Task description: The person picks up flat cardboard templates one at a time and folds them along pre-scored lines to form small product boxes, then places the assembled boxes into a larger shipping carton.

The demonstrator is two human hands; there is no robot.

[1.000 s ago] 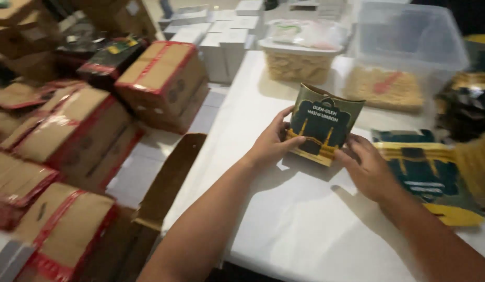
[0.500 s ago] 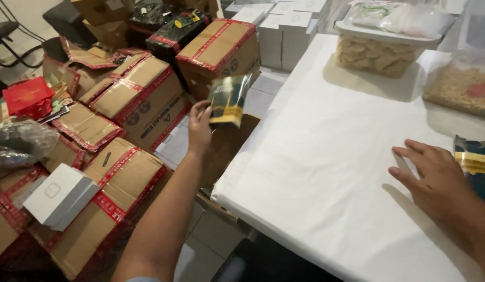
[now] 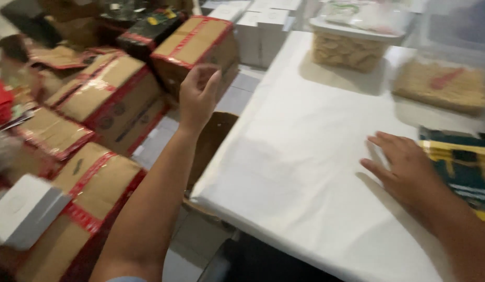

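Note:
My left hand (image 3: 198, 94) hangs empty in the air past the table's left edge, fingers loosely spread, above the cardboard boxes (image 3: 117, 99) on the floor. My right hand (image 3: 401, 164) lies flat and open on the white tablecloth (image 3: 300, 172), its fingers pointing left. Just right of it sits a stack of dark green and gold folded cartons (image 3: 459, 162), which the hand touches at its edge. The small green and gold box held earlier is not visible.
Brown boxes sealed with red tape crowd the floor on the left, with a white box (image 3: 20, 211) at the lower left. At the table's far end stand a clear tub of crackers (image 3: 349, 44) and a flat packet (image 3: 441, 86). White cartons (image 3: 255, 26) are stacked behind.
My left hand carried the small green and gold box off the table to the left and now holds nothing. My right hand moved down to rest on the cloth.

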